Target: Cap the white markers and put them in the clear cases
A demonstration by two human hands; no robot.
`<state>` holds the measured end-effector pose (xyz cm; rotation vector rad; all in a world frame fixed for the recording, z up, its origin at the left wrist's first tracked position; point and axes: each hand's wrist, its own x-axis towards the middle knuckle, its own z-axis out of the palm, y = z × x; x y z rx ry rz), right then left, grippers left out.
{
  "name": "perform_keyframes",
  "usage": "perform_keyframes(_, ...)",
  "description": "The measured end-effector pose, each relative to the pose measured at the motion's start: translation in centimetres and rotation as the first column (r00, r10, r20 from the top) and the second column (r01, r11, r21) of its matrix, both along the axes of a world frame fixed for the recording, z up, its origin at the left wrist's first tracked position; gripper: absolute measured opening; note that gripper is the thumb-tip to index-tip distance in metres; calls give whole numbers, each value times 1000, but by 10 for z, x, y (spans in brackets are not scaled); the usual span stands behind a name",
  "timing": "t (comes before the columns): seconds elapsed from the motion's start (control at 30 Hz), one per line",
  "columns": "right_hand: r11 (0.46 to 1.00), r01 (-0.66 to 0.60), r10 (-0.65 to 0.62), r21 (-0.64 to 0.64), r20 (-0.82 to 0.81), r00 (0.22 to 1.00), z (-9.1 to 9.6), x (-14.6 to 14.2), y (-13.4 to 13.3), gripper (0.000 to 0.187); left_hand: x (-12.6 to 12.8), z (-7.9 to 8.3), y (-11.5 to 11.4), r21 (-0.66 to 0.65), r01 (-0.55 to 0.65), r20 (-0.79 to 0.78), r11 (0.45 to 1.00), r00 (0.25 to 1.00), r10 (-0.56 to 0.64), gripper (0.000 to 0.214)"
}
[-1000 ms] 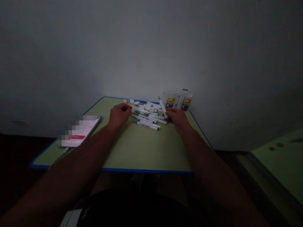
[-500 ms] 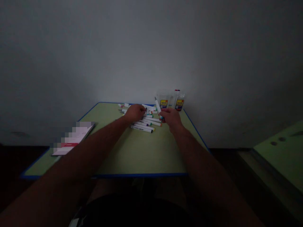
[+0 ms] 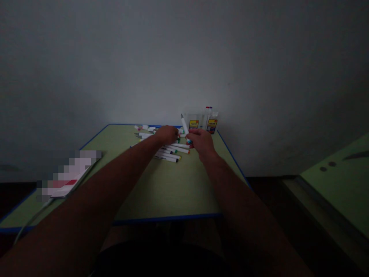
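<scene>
Markers: smooth white plastic barrels. Table: matt green top, blue edging. Tubs at far edge: clear glossy plastic

On the counter: two clear yellow-labelled containers, one phone, roughly a dozen markers heaped, too blurred to count exactly, and one raised marker.
</scene>
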<state>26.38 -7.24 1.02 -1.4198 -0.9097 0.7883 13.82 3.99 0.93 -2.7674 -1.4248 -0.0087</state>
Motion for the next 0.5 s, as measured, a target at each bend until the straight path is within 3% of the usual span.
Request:
perform_keyframes(0.33,1000,3,-3,5,10,1000,0,-1,-1,17,7,2,-1,-39,-12,-91,999,996,9,36)
perform_keyframes(0.5,1000,9,-9,-1,12,1000,1,-1,0,17,6,2,1,-25,-51,-41,998,998,50,38)
